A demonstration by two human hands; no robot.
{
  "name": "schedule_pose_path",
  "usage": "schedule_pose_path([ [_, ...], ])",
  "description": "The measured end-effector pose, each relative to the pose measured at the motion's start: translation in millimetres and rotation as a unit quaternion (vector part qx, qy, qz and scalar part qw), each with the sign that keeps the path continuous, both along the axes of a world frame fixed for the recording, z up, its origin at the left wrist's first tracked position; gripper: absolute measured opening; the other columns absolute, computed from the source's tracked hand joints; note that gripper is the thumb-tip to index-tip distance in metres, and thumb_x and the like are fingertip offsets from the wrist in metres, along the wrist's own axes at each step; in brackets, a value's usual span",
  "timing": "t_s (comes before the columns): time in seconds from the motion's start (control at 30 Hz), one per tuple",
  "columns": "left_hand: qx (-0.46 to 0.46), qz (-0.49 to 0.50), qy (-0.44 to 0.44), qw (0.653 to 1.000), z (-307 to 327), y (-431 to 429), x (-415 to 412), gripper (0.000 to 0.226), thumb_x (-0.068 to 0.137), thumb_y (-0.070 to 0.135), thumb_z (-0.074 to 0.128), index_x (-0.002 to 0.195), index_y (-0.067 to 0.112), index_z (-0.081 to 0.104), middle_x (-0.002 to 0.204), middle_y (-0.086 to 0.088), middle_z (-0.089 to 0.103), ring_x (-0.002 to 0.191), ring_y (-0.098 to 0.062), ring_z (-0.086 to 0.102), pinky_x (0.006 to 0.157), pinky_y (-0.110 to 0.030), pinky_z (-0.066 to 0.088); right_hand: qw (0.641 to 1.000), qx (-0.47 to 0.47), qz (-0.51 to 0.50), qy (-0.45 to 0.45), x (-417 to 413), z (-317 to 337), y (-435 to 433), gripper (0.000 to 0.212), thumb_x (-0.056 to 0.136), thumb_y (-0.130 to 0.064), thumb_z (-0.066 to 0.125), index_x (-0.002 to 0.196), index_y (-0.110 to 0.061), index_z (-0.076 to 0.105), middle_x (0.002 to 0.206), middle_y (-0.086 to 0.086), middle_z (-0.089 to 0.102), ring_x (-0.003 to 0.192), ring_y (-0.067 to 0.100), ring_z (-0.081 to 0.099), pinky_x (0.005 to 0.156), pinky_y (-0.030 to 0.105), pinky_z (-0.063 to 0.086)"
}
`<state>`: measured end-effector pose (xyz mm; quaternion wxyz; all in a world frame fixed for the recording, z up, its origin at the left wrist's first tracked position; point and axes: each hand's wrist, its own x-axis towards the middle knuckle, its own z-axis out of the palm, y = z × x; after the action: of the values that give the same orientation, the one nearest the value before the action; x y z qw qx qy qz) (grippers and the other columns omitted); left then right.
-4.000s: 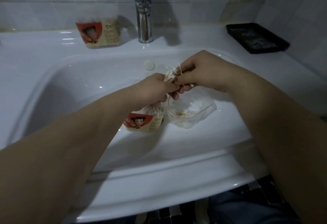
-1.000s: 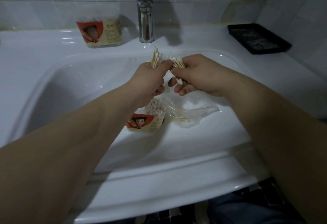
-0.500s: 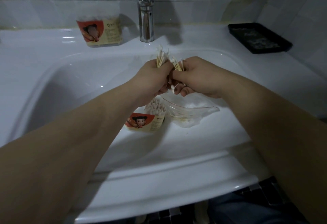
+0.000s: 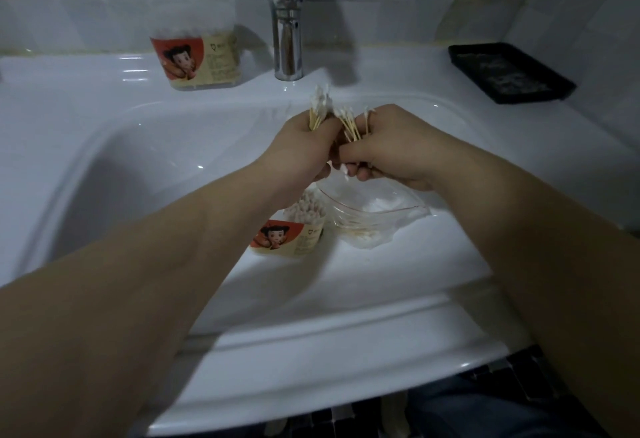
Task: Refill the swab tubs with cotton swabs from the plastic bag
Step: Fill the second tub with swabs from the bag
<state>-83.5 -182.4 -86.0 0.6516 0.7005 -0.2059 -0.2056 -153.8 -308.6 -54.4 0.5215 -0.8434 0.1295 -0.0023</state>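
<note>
left hand [image 4: 304, 147]: closed in a fist around a tight bundle of cotton swabs; held over the basin, back of the hand toward the camera.
left bundle of cotton swabs [image 4: 319, 110]: roughly upright; white tips stand clear above the fist, with pale yellow stems below them.
right hand [image 4: 391, 147]: fingers curled around a second, looser bundle, thumb laid across its front; just beside the left hand, whether the two touch cannot be told.
right bundle of cotton swabs [image 4: 349, 124]: tips fan upward and lean toward the left hand; one white tip pokes out beneath the fingers.
near swab tub [image 4: 294, 235]: open, standing on the near slope of the sink below the left wrist; packed with swabs, tips up; a label with a cartoon figure faces the camera.
plastic bag [image 4: 372, 219]: clear, mouth open; lies just right of the near swab tub, touching it, below the right hand; a few swabs lie at its bottom.
far swab tub [image 4: 199, 60]: on the back ledge of the sink, left of the faucet; same label; white shows at its top; whether it is lidded cannot be told.
sink [image 4: 104, 167]: white and glossy; both arms reach over its front rim.
faucet [image 4: 285, 29]: chrome, upright at the back centre.
black tray [image 4: 509, 72]: on the back right of the ledge, well apart from the hands.
</note>
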Motion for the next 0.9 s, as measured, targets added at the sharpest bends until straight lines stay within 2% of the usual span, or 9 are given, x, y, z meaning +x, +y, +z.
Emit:
schedule_pose_path([
  [0.07, -0.021, 0.008, 0.033, 0.999, -0.6, -0.4, -0.8, 0.024, 0.102, 0.014, 0.044, 0.087, 0.011, 0.063, 0.074, -0.014, 0.058, 0.06, -0.021, 0.044, 0.047, -0.025, 0.028, 1.0, 0.0, -0.003, 0.005, 0.1, 0.1, -0.2, 0.007, 0.083, 0.005, 0.068, 0.085, -0.001, 0.072, 0.065, 0.01, 0.067, 0.056, 0.012, 0.062, 0.054, 0.022, 0.052],
  [0.13, -0.039, 0.021, 0.067, 0.997, 0.4, -0.2, -1.7, 0.026, 0.105, 0.016, 0.043, 0.087, 0.012, 0.062, 0.072, -0.011, 0.058, 0.056, -0.018, 0.043, 0.047, -0.026, 0.025, 1.0, -0.013, -0.001, 0.012, -0.2, 0.5, -0.6, 0.006, 0.083, 0.003, 0.07, 0.086, -0.001, 0.072, 0.066, 0.01, 0.068, 0.054, 0.011, 0.062, 0.054, 0.021, 0.051],
  [0.23, -0.071, 0.072, 0.126, 0.987, 5.4, 1.5, -0.2, 0.02, 0.105, 0.018, 0.048, 0.089, 0.015, 0.059, 0.059, 0.002, 0.056, 0.046, -0.009, 0.044, 0.045, -0.023, 0.027, 0.999, -0.029, 0.012, 0.018, -1.5, 1.7, -0.2, 0.002, 0.084, 0.0, 0.073, 0.085, -0.001, 0.074, 0.064, 0.006, 0.069, 0.053, 0.009, 0.061, 0.054, 0.02, 0.052],
  [0.3, -0.083, 0.11, 0.153, 0.979, 8.0, 2.2, 2.7, 0.014, 0.104, 0.02, 0.051, 0.093, 0.018, 0.06, 0.059, 0.006, 0.06, 0.048, -0.008, 0.048, 0.046, -0.022, 0.032, 0.999, -0.037, 0.024, 0.025, -2.4, 2.3, -0.3, 0.002, 0.086, 0.0, 0.074, 0.086, -0.001, 0.076, 0.065, 0.005, 0.07, 0.054, 0.008, 0.06, 0.056, 0.019, 0.052],
  [0.37, -0.078, 0.144, 0.155, 0.974, 9.7, 2.1, 6.2, 0.011, 0.104, 0.023, 0.051, 0.1, 0.021, 0.061, 0.068, 0.007, 0.063, 0.057, -0.009, 0.052, 0.055, -0.024, 0.04, 0.998, -0.045, 0.029, 0.028, -2.0, 2.7, -1.9, 0.007, 0.086, 0.0, 0.073, 0.085, -0.005, 0.078, 0.068, 0.006, 0.072, 0.056, 0.009, 0.061, 0.059, 0.02, 0.053],
  [0.47, -0.087, 0.188, 0.157, 0.966, 12.1, 3.0, 10.9, 0.013, 0.104, 0.021, 0.049, 0.104, 0.022, 0.062, 0.076, 0.002, 0.055, 0.067, -0.013, 0.052, 0.066, -0.029, 0.047, 0.999, -0.039, 0.018, 0.02, -0.9, 3.3, -4.8, 0.009, 0.085, 0.001, 0.074, 0.084, -0.006, 0.079, 0.07, 0.009, 0.072, 0.056, 0.011, 0.06, 0.061, 0.023, 0.054],
  [0.53, -0.111, 0.182, 0.178, 0.961, 13.3, 3.8, 10.5, 0.014, 0.104, 0.018, 0.049, 0.107, 0.019, 0.063, 0.07, 0.001, 0.05, 0.06, -0.013, 0.05, 0.064, -0.029, 0.05, 0.999, -0.031, 0.006, 0.013, -1.0, 4.1, -5.7, 0.008, 0.084, 0.002, 0.074, 0.084, -0.005, 0.079, 0.067, 0.008, 0.071, 0.055, 0.01, 0.059, 0.06, 0.022, 0.054],
  [0.67, -0.124, 0.191, 0.197, 0.954, 12.4, 2.0, 9.5, 0.023, 0.104, 0.014, 0.046, 0.119, 0.017, 0.063, 0.049, 0.005, 0.043, 0.049, -0.01, 0.043, 0.057, -0.026, 0.044, 1.0, -0.018, 0.005, 0.01, -2.0, 4.7, -5.1, 0.007, 0.085, 0.002, 0.074, 0.085, -0.004, 0.078, 0.066, 0.006, 0.071, 0.053, 0.009, 0.059, 0.059, 0.021, 0.054],
  [0.9, -0.125, 0.256, 0.177, 0.942, 11.7, 8.7, 20.0, 0.023, 0.103, 0.024, 0.05, 0.122, 0.02, 0.063, 0.064, 0.002, 0.04, 0.056, -0.013, 0.037, 0.056, -0.025, 0.038, 0.999, 0.004, -0.045, -0.012, 1.5, 4.9, -11.2, 0.009, 0.08, 0.006, 0.076, 0.083, -0.002, 0.078, 0.063, 0.011, 0.067, 0.056, 0.014, 0.059, 0.059, 0.023, 0.054],
])
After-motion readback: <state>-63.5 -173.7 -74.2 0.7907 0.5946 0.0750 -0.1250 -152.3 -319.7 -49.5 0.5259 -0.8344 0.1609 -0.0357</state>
